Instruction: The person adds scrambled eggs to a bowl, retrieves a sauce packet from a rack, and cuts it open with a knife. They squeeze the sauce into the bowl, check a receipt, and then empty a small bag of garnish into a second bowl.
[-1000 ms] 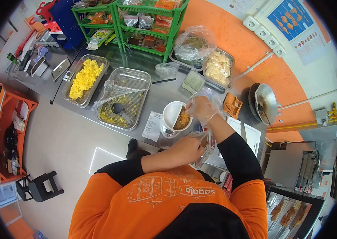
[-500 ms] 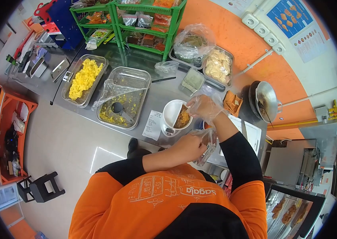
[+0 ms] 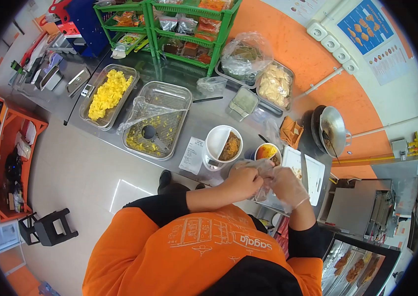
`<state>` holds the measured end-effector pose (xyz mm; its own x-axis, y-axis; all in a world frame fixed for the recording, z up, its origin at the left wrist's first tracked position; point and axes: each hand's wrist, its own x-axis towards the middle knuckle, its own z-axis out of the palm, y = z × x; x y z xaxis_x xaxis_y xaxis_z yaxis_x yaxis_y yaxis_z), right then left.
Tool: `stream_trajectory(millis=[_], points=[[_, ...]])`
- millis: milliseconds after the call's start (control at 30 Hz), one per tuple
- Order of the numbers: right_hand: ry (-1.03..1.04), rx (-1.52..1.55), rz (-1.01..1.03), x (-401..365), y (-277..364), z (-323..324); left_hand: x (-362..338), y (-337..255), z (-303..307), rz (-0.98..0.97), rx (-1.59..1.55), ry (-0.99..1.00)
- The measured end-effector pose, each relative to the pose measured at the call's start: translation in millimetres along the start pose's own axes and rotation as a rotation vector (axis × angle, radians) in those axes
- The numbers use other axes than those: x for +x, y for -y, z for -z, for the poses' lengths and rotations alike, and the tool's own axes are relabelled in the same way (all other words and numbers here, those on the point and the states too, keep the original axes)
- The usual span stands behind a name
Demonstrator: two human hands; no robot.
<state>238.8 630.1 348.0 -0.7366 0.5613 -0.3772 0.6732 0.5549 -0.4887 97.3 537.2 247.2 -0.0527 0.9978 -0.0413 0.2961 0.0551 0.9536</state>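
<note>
My left hand (image 3: pixel 249 180) is closed round a clear plastic bag (image 3: pixel 263 193) in front of my body, its contents hard to make out. Close beside it, my right hand (image 3: pixel 288 187), in a thin clear glove, has its fingers curled at the bag's plastic. Just beyond them stands a bowl (image 3: pixel 267 150) with orange and brown food. To its left, a round white bowl (image 3: pixel 215 142) sits on a small white scale (image 3: pixel 213 165). One half of that bowl holds brown shredded food (image 3: pixel 231 146); a white divider shows in the other half.
A knife (image 3: pixel 304 170) lies across a white tray (image 3: pixel 317 172) on the right. A receipt (image 3: pixel 192 156) lies left of the scale. Further left are a wire-racked tray (image 3: pixel 181 93) and a container of yellow food (image 3: pixel 111 93). Green racks (image 3: pixel 214 52) stand behind; a wok (image 3: pixel 334 126) is at right.
My right hand has come back from above the white bowl, down and right to the bag by my left hand. The bowl of orange food is now uncovered to view.
</note>
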Motion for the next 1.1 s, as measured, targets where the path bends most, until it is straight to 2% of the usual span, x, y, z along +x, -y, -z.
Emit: stream_trajectory(millis=[33,100,167,233,267,300,367,400,467,633,733,833,1000,1100], points=[[0.001,0.000,0.009,3,-8,-9,0,2,-6,-0.030,0.012,-0.045],[0.109,-0.198,0.127,12,-25,-26,0,1,-7,-0.004,-0.029,-0.032],[0.054,-0.129,0.223,21,-24,-26,-1,2,-6,0.023,-0.060,-0.036],[-0.086,-0.162,0.539,29,-8,-16,-3,6,-5,-0.088,0.030,-0.109],[0.064,-0.412,0.508,35,-27,-22,-6,0,1,0.079,-0.178,0.023],[0.069,-0.417,0.525,33,-41,-28,-10,-6,7,0.083,-0.177,0.005],[0.220,-0.145,0.421,21,-18,-17,-18,-12,11,0.053,-0.207,0.045],[0.287,-0.537,0.575,15,-25,-20,-19,-12,10,0.052,-0.212,0.042],[0.346,-0.519,0.483,24,-20,-41,-21,-13,9,0.080,-0.240,0.130],[0.371,-0.450,0.296,54,-26,-79,-25,-16,5,0.097,-0.240,0.149],[0.369,-0.484,0.282,59,-20,-78,-27,-14,8,0.109,-0.256,0.163],[0.364,-0.681,0.391,54,-6,-67,-28,-14,9,0.089,-0.252,0.158],[0.429,-0.584,0.289,58,-19,-73,-24,-20,14,0.101,-0.240,0.149],[0.463,-0.526,0.227,61,-30,-76,-19,-20,16,0.029,-0.131,0.094]])
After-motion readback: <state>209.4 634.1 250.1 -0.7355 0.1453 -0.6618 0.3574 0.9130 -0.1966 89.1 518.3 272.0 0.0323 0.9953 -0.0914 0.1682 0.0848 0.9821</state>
